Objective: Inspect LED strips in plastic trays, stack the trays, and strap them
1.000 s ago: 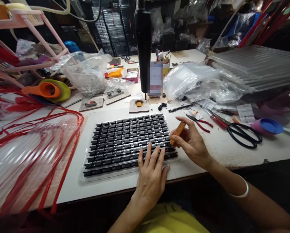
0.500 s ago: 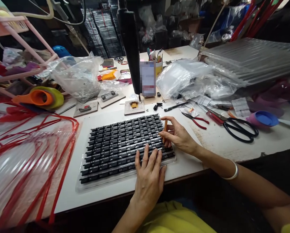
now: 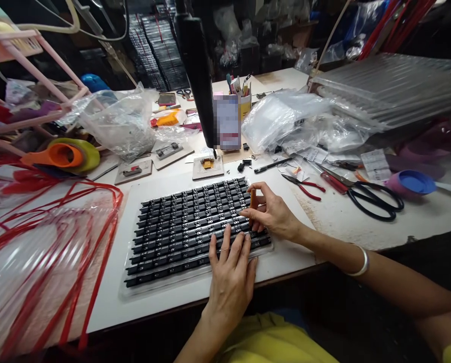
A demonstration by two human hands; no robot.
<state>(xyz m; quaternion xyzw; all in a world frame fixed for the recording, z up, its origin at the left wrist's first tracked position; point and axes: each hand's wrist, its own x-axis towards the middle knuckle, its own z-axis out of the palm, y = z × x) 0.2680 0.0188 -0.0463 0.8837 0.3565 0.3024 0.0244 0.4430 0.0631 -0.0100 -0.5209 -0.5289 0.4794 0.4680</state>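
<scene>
On the white table [image 3: 323, 222], seen from the head camera, a clear plastic tray [image 3: 129, 282] holds rows of small black components [image 3: 187, 222], filling it almost edge to edge. The left hand [image 3: 231, 275] lies flat with fingers spread and released on the tray's rows at 5 o'clock. The right hand [image 3: 270, 214] sits at the tray's 3 o'clock edge, thumb and fingers pinched around a thin orange stick [image 3: 253, 200], held nearly upright and mostly hidden. Markings on the components are too small to read. At 12 o'clock a yellow pen cup [image 3: 245, 103] holds pens; clear bags [image 3: 285, 121] lie at 1 o'clock. Black-handled scissors [image 3: 376, 201] and red pliers [image 3: 304, 186] lie at 3 o'clock, with bare tabletop between them and the tray. Red-edged plastic sheets [image 3: 40, 252] crowd 9 o'clock.
</scene>
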